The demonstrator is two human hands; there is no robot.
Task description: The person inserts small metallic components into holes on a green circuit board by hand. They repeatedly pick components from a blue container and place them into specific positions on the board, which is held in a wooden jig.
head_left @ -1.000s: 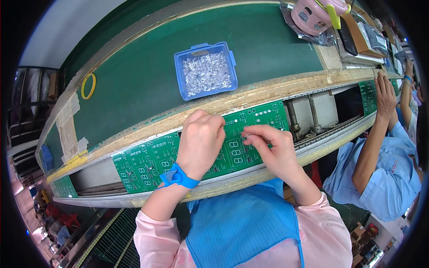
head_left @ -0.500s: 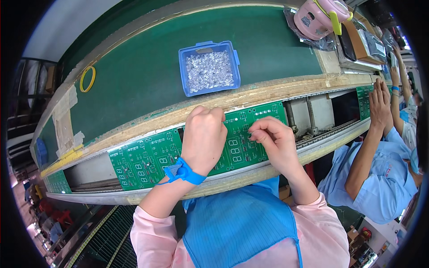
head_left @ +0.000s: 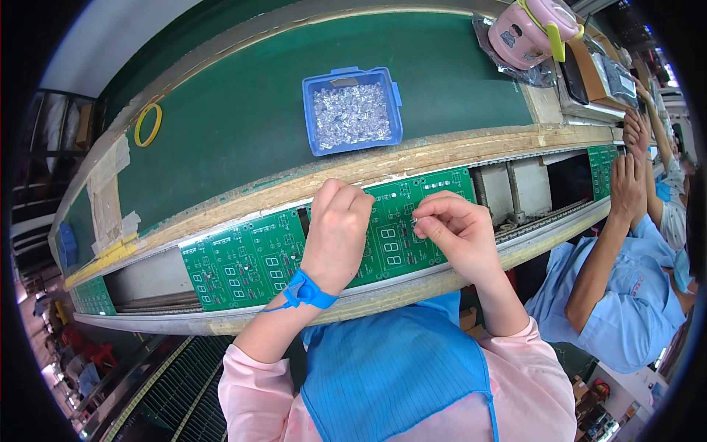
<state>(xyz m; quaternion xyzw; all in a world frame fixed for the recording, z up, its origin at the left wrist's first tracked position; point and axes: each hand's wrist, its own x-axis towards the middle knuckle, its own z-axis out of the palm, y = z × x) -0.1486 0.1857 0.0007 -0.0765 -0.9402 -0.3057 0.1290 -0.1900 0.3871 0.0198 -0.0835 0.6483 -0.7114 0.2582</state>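
Note:
My left hand (head_left: 337, 234), with a blue wrist strap (head_left: 303, 289) at its wrist, is closed over the green circuit board (head_left: 379, 276). Its fingers curl downward, so whatever they hold is hidden. Over the right part of the same board, my right hand (head_left: 460, 232) pinches a tiny pale part (head_left: 417, 219) between thumb and forefinger, just above the board's surface. White digit outlines and small components cover the board. To its left lies a second green circuit board (head_left: 239, 265). Beyond my hands stands a blue bin (head_left: 315, 140) full of small clear parts (head_left: 352, 114).
The boards sit in a rail track with a wooden ledge (head_left: 456, 144) behind it. On the green bench (head_left: 236, 103) lies a yellow ring (head_left: 148, 125). A pink pot (head_left: 526, 37) stands at the far right. A co-worker's forearm (head_left: 600, 258) reaches over the track at right.
My right fingertips now show a pale part where it was darker before. Both my hands have barely shifted. The co-worker's hands at right have moved apart. The whole view has shifted slightly.

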